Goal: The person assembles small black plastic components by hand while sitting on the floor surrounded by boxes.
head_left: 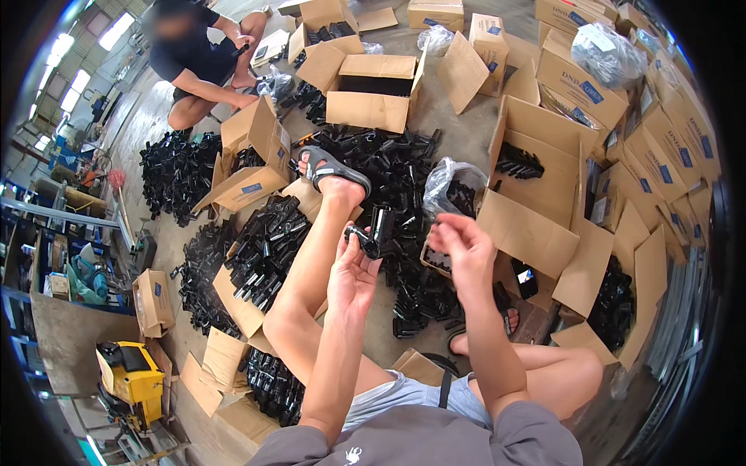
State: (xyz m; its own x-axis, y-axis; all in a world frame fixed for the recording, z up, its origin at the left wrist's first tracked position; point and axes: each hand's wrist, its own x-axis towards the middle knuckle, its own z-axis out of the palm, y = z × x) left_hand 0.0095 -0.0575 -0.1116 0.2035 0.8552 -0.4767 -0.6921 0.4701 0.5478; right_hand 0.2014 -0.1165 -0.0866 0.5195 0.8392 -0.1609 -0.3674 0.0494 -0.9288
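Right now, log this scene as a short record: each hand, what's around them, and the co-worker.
left hand: holds up a black part with a tube-shaped body
right hand: raised, thumb and fingers drawn close; hard to tell whether it holds something small
near right hand: clear plastic bag; phone to its right, screen lit
floor: black pile beyond the left hand
large open box: at right, some black parts inside
co-worker: low to the floor, upper left

Grey conc. flr [462,138]; bright windows [118,29] upper L; blue racking [19,297] below.
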